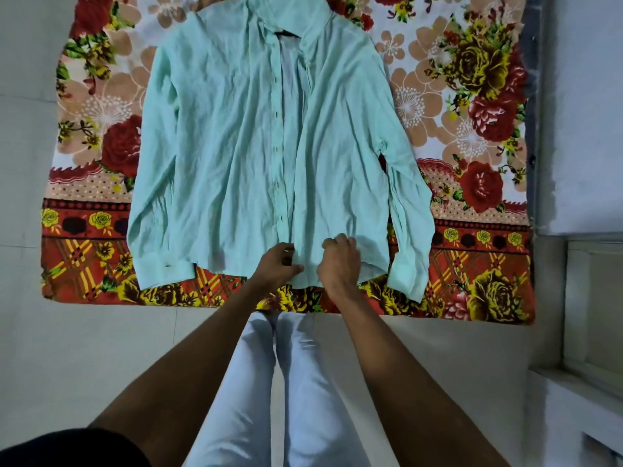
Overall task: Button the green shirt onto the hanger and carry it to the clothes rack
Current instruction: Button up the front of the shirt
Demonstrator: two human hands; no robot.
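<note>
A pale green long-sleeved shirt (219, 146) lies flat and face up on a floral blanket, collar away from me, sleeves spread down both sides. Its front is parted from the collar downward, with a row of buttonholes showing along the left placket. At the bottom hem my left hand (278, 262) pinches the edge of the left front panel. My right hand (338, 259) grips the right front panel's hem just beside it. The two hands nearly touch. The hanger is hidden, apart from a hint of a dark line inside the collar.
The red, yellow and beige floral blanket (472, 112) covers the floor under the shirt. Pale tiled floor (67, 348) surrounds it. My legs in white trousers (290, 382) stand at the blanket's near edge. A white ledge or window frame (586, 332) sits at the right.
</note>
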